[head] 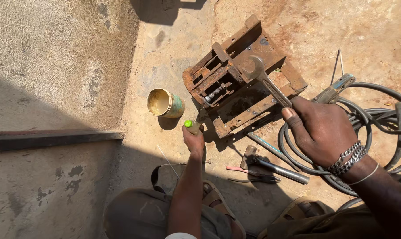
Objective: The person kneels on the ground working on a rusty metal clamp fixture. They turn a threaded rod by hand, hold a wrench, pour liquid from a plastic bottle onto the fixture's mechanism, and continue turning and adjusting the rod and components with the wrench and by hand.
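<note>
— Clamped round the shank of an open-ended spanner (266, 79), the right hand (320, 130) sets its far jaw on the rusty steel vice frame (240, 75), probably for leverage.

— And the left hand (194, 140)?

— Closed on a small green-capped bottle (191, 125), held short of the frame's near edge (an open tin (165, 103) lies just left). Welding cable (377, 119) coils behind the right wrist.

We see two containers on the sandy ground. A round tin can (165, 103) lies on its side just left of the rusty metal frame (242, 75), open mouth showing a yellowish inside, its outer wall greenish. A small bottle (192, 127) with a bright green cap sits in our left hand (194, 140).
</note>
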Demonstrator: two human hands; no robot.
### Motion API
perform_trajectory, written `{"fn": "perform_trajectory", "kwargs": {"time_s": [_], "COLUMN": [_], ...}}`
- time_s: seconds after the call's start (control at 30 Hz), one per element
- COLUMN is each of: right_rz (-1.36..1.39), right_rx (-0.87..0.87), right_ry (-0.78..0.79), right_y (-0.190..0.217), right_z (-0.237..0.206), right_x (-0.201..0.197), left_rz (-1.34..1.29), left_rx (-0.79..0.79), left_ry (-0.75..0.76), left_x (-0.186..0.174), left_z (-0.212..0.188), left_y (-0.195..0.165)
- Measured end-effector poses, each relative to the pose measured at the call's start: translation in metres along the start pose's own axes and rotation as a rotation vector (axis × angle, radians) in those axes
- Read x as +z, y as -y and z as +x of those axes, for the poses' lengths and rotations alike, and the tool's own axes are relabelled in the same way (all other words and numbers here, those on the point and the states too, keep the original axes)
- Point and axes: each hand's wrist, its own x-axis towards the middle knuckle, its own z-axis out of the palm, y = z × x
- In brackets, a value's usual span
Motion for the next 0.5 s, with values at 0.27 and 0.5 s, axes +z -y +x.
{"fn": "perform_trajectory", "kwargs": {"time_s": [0.27,0.5], "right_rz": [0.002,0.009], "right_rx": [-0.111,-0.253], "right_ry": [-0.110,-0.273], "right_y": [0.006,0.027], "right_z": [-0.020,-0.049], "right_x": [-0.026,-0.039], "left_rz": [-0.115,0.512], "left_rx": [0.468,0.914], "left_ry": [0.356,0.500], "left_x": [-0.086,-0.194], "left_z": [0.017,0.000], "left_y": [-0.102,-0.237]}}
